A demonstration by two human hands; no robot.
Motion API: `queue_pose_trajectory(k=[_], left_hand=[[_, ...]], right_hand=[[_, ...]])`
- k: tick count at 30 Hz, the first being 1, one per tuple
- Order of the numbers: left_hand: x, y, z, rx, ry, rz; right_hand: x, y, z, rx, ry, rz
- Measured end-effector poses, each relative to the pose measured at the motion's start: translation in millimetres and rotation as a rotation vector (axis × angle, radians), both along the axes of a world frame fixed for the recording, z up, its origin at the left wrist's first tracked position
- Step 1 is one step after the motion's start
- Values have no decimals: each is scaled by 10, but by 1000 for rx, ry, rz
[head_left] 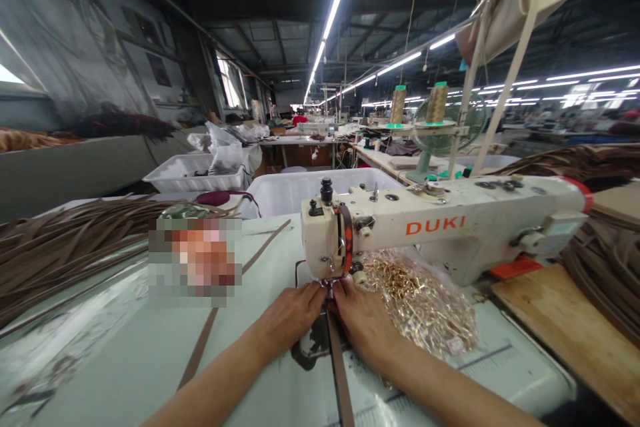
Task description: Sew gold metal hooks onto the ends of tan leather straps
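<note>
My left hand (pixel 295 309) and my right hand (pixel 363 315) meet at the presser foot (pixel 328 285) of a white sewing machine (pixel 400 223). The fingers of both are closed on a narrow brown strap (pixel 340 373), one hand on each side of it. From the foot the strap runs toward me, past the inner side of my right hand. Its far end, at the needle, is hidden by my fingers. Right of my right hand lies a clear plastic bag of gold-coloured metal fittings (pixel 425 307). Another brown strap (pixel 203 340) lies on the pale table (pixel 250 380) to the left.
Bundled brown straps (pixel 75 247) cover the table's far left, beside a pixelated patch. Behind the machine stands a white plastic bin (pixel 280 183). A wooden board (pixel 565 333) and more straps (pixel 605 267) are at right. Two thread cones (pixel 397 107) rise behind the machine.
</note>
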State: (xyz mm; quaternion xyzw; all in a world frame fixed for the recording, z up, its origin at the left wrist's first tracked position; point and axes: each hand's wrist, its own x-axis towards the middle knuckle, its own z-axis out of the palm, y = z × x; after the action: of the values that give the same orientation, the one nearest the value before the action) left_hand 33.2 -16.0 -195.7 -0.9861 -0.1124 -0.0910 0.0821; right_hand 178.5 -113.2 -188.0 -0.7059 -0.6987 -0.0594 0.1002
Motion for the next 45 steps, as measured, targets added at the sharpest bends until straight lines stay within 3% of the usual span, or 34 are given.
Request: queue_pose_trajectory(k=[4, 11, 16, 19, 26, 32, 38, 45], left_hand=[[-25, 21, 30, -45, -25, 52], [-167, -19, 315, -201, 1, 156], [-183, -216, 184, -453, -54, 107], [-184, -269, 116, -448, -36, 73], [-154, -296, 245, -461, -68, 133], [-143, -315, 182, -463, -104, 136], [-147, -240, 134, -485, -81, 102], [-168, -205, 158, -477, -77, 27]], right_hand=[[16, -26, 6, 17, 8, 5], [394, -214, 95, 41, 75, -9], [436, -47, 63, 33, 117, 18], [362, -6, 27, 43, 109, -11], [336, 12, -49, 38, 76, -47], [324, 34, -26, 40, 90, -62], [379, -9, 59, 0, 139, 23], [467, 149, 35, -60, 170, 121]])
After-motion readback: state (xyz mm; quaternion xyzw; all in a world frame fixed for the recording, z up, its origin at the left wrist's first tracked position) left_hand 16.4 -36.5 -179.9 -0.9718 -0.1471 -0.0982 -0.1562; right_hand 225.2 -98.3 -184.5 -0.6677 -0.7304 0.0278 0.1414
